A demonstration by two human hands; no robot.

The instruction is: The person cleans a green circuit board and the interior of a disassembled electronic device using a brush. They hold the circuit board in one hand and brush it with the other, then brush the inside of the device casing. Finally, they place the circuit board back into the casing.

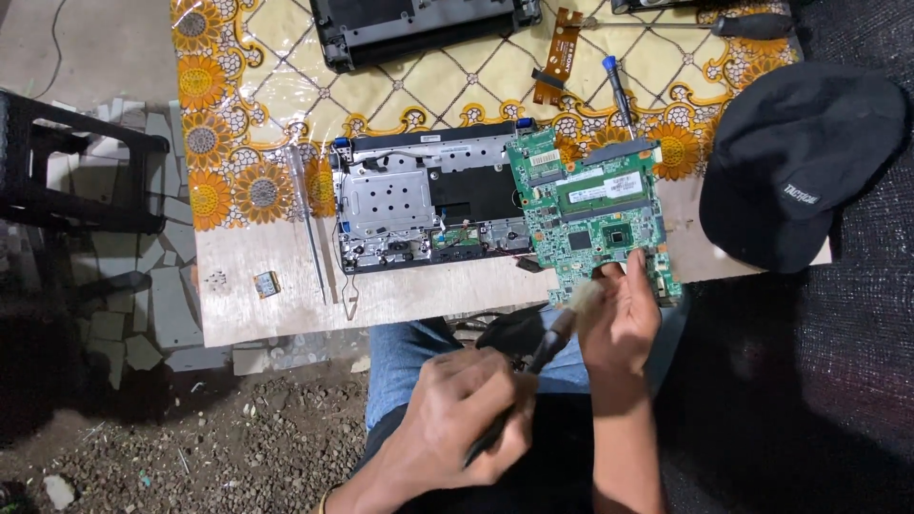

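- The left hand (471, 409) and right hand (619, 319) are both bare, with no gloves or rings showing.
- Both forearms are uncovered; no sleeves reach into view.
- A thin gold-coloured bangle (327, 495) sits at the left wrist.
- Blue denim jeans (409, 357) cover the legs.

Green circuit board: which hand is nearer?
Right. The right hand grips the green circuit board by its near edge. The left hand is lower, off the board, holding a brush whose bristles reach that edge.
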